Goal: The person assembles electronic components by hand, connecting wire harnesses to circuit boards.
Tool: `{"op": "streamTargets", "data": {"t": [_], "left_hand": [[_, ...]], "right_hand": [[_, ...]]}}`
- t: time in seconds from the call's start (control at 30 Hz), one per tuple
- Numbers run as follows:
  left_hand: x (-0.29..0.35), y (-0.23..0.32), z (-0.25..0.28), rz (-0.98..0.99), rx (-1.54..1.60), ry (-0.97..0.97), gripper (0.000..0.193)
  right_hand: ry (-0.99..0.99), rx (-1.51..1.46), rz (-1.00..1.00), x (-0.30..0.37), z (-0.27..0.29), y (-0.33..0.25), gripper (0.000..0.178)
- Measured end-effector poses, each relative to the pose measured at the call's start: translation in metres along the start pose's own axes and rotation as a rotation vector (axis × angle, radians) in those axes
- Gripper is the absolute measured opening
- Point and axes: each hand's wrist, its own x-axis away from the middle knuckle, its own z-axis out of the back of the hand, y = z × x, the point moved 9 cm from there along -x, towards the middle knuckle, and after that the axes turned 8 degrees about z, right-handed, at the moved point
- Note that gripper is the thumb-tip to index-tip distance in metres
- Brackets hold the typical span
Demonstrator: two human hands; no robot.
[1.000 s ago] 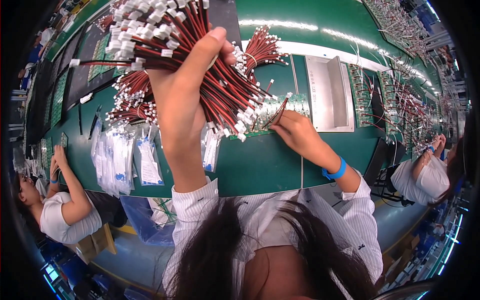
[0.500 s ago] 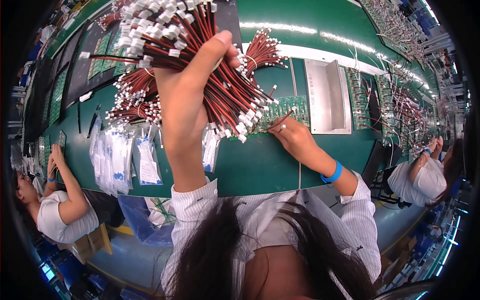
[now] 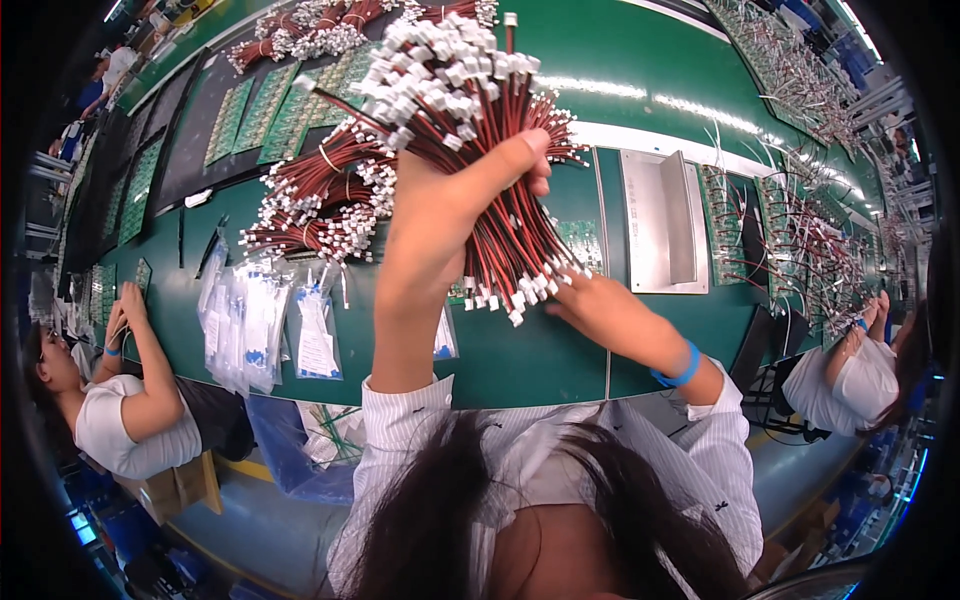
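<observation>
Wires filled the middle of the frame: a thick bundle of red and black wires (image 3: 480, 190) with small white plugs on both ends was lifted above a long green table (image 3: 560, 360). The left hand (image 3: 440, 220) was clamped around the bundle's middle, thumb pressed across it, so the wires fanned out at top and bottom and the lower plugs hung free within reach. The right hand (image 3: 600, 305), just right of center, had its fingertips pressed together at those lower plugs, apparently pinching 1 wire end; the exact grip was too small to tell. A blue wristband (image 3: 683, 368) circled that wrist.

More tied wire bundles (image 3: 310, 215) lay on the table at upper left, near rows of green circuit boards (image 3: 250, 110). Clear plastic bags (image 3: 250, 320) lay at the table's near edge, left of center. A grey metal tray (image 3: 660, 220) sat to the right. 2 other people sat at the frame's left and right edges, one resting both hands (image 3: 125, 305) on the table.
</observation>
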Motion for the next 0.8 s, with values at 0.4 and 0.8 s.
{"op": "streamTargets", "data": {"t": [0.4, 0.8], "left_hand": [[0.008, -0.037, -0.035, 0.288, -0.035, -0.231, 0.02], [0.008, -0.024, -0.052, -0.103, -0.407, -0.233, 0.035]], "right_hand": [[0.661, -0.245, -0.012, -0.027, 0.182, -0.028, 0.03], [0.773, 0.062, 0.246, -0.045, 0.192, -0.062, 0.021]]}}
